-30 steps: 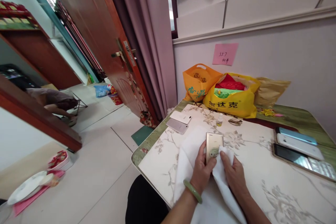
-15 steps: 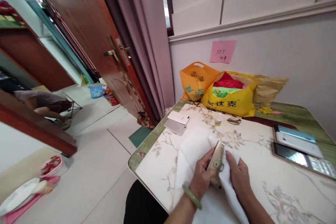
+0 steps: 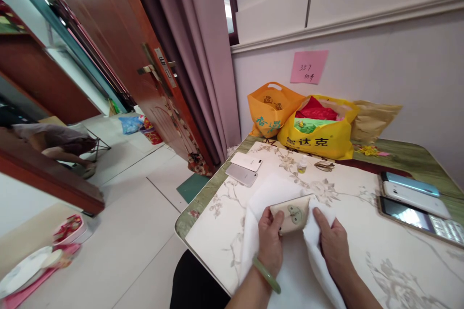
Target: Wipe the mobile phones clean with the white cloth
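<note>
A gold smartphone [image 3: 289, 222] with a green ring holder on its back is gripped at its left end by my left hand [image 3: 271, 236], which wears a green bangle on the wrist. My right hand [image 3: 332, 240] pinches a white cloth [image 3: 314, 246] against the phone's right end. The rest of the cloth lies spread on the table beneath both hands. Beyond my left hand, a white phone [image 3: 247, 161] and a silver phone [image 3: 241, 175] lie side by side, backs up.
An orange bag [image 3: 271, 111], a yellow bag [image 3: 317, 142] and a brown paper bag [image 3: 377, 118] stand along the wall. Glasses [image 3: 324, 166] and a small bottle [image 3: 302, 165] lie before them. Several phones, including a keypad phone [image 3: 406, 213], sit at right. A person [image 3: 54, 140] sits beyond the door.
The phone has turned from nearly upright to nearly level, its ring side still facing me. My left hand has shifted its grip to the left end; the right hand still pinches the cloth.
</note>
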The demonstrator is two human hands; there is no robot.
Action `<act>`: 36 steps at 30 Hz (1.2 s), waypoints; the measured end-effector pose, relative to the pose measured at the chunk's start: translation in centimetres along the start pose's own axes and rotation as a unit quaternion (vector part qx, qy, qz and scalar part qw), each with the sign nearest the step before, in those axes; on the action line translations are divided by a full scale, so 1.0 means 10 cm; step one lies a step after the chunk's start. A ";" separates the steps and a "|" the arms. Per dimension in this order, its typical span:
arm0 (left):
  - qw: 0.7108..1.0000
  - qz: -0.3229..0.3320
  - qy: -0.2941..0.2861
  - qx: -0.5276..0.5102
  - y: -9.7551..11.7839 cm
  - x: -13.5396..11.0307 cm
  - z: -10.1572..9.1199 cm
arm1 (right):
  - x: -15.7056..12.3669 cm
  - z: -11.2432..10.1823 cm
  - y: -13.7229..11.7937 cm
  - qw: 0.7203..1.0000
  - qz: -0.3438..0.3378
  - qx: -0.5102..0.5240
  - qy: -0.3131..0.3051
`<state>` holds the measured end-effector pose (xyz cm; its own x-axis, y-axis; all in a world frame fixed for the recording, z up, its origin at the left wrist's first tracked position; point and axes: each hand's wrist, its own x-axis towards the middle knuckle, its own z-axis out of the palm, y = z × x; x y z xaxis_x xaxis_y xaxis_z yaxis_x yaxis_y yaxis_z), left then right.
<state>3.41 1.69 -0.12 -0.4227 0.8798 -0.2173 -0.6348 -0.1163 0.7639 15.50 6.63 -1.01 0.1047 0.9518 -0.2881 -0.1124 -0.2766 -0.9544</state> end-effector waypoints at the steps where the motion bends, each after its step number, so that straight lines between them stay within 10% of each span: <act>1: 1.000 -0.005 -0.022 0.001 0.02 -0.02 0.02 | 0.01 0.00 -0.02 1.000 0.004 -0.002 0.010; 8: 0.990 -0.070 -0.094 0.080 0.06 -0.11 0.08 | 0.01 -0.01 -0.04 0.999 0.027 0.026 0.009; 15: 0.998 -0.018 0.025 -0.055 -0.02 0.00 0.02 | -0.03 0.04 0.11 0.992 -0.013 0.023 -0.121; 26: 0.998 -0.031 -0.008 0.048 -0.08 0.06 -0.01 | 0.07 0.02 0.05 0.989 -0.037 0.087 -0.109; 36: 0.987 0.042 0.048 0.148 0.03 0.01 0.04 | -0.04 0.04 0.05 0.943 -0.166 -0.124 -0.262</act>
<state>3.46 1.91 0.30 -0.5348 0.8229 -0.1919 -0.3849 -0.0350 0.9223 14.99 6.14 -1.35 -0.4157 0.9084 0.0455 0.0813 0.0869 -0.9929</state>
